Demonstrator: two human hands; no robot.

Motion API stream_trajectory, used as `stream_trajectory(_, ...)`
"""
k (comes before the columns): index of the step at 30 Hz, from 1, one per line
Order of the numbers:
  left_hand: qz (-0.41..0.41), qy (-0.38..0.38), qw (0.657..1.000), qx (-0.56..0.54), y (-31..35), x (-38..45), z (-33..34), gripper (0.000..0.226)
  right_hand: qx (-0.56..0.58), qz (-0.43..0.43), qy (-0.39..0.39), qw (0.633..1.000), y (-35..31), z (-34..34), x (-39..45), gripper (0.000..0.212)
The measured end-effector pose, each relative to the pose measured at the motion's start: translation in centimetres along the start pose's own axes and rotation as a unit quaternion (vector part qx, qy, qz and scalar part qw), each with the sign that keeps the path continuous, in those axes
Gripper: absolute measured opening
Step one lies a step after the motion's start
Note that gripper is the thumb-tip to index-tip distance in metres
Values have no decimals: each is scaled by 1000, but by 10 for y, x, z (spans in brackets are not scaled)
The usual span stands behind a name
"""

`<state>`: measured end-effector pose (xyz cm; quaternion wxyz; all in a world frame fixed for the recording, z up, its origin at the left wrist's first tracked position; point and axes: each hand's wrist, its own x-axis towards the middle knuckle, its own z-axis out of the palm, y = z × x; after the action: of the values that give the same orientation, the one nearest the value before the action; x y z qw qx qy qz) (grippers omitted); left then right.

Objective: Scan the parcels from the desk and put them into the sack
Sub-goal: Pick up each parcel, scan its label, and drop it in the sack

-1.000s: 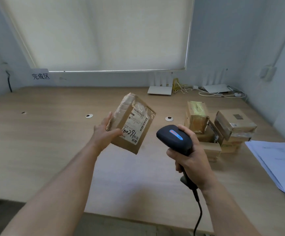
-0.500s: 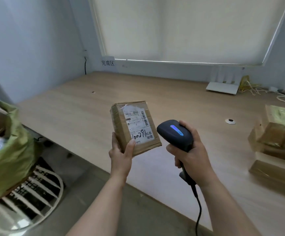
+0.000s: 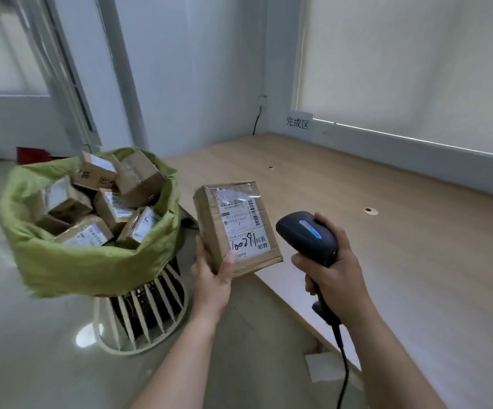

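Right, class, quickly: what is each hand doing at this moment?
Left hand: grips the parcel by its lower end.
Right hand: grips the barcode scanner by its handle.

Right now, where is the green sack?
In the head view the green sack sits at lower left on a white slatted stand, beside the desk corner, left of the parcel held in the left hand.

At the left of the frame the green sack (image 3: pixel 92 261) gapes open, heaped to its rim with boxes (image 3: pixel 112 208); open air lies between it and the held parcel (image 3: pixel 236 225) at centre; the desk (image 3: pixel 416 261) edge runs below the parcel; the scanner (image 3: pixel 307 237) crowds its right.
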<state>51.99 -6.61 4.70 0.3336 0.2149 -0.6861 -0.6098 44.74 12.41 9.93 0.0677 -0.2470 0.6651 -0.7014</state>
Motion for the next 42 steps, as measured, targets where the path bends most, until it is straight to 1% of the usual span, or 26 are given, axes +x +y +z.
stream_trajectory(4, 14, 56, 998, 22, -13, 32, -67, 95, 10, -8, -42, 999, 12, 73, 26, 71)
stream_trajectory(8, -2, 121, 992, 42, -26, 56, -120, 97, 20, -6, -85, 996, 26, 132, 51, 73)
stream_trajectory(13, -18, 177, 983, 42, -40, 93, -164, 96, 31, -1, -119, 992, 44, 189, 94, 73)
stream_trajectory(19, -13, 250, 964, 85, -50, 166, -205, 83, 62, -9, -170, 984, 69, 249, 167, 74)
stream_trajectory(26, -52, 276, 952, 120, -53, 279, -221, 84, 100, -19, -199, 975, 81, 296, 273, 76)
stream_trajectory(30, -66, 306, 939, 146, -54, 327, -223, 80, 112, -28, -194, 974, 88, 308, 319, 77)
stream_trajectory(34, -66, 334, 926, 164, -56, 350, -243, 79, 114, -20, -196, 974, 100, 326, 339, 75)
stream_trajectory(38, -48, 370, 908, 189, -53, 364, -284, 81, 118, -38, -217, 968, 103, 356, 347, 78)
stream_trajectory(42, -72, 395, 886, 233, -47, 380, -322, 86, 110, -38, -227, 967, 103, 383, 354, 76)
